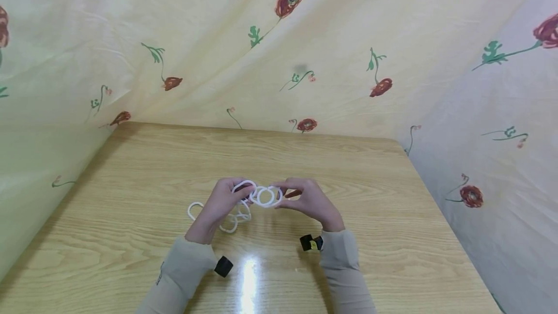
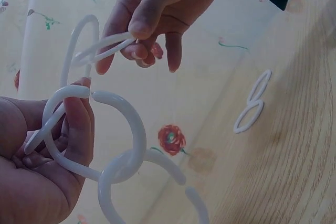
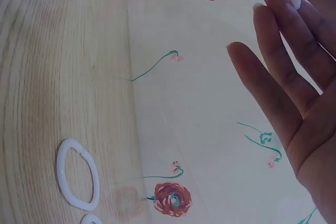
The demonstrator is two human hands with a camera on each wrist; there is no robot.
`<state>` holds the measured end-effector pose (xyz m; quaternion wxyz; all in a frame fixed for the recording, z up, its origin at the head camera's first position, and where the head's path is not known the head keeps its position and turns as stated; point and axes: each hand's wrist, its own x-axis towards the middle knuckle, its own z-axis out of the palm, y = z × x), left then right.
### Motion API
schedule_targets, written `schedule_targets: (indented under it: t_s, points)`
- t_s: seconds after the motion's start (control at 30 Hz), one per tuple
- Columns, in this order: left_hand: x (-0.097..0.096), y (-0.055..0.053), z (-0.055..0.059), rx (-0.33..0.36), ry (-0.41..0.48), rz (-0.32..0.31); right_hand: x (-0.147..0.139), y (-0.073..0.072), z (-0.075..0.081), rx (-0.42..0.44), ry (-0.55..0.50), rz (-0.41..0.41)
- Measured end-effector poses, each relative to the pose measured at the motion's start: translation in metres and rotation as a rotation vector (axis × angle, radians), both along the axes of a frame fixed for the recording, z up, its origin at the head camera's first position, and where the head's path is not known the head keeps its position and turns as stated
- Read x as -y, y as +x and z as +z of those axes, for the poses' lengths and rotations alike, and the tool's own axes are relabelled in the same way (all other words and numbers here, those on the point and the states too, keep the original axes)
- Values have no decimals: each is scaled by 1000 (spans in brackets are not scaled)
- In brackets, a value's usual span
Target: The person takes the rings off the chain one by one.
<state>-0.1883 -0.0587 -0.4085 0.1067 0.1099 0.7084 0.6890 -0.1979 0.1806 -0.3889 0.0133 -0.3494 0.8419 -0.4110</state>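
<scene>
A row of glossy white plastic-looking rings (image 1: 264, 206) spans crosswise between the hands — left hand (image 1: 221, 200) gripping one end, right hand (image 1: 310, 199) pinching the other — more white rings (image 1: 228, 231) lying nearer the left

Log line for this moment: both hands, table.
left hand: holds linked white rings | right hand: pinches a white ring | wooden table: other white rings lying on it

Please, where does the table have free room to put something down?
The table is bare between the right sleeve and the right cloth, and between right hand and back cloth. Around the left hand, white rings crowd it.
</scene>
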Motion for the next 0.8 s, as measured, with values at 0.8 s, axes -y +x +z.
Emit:
schedule_targets:
  t_s: [0.8]
  points:
    - [-9, 4, 0, 229, 311, 139, 6, 3, 1, -168, -53, -79]
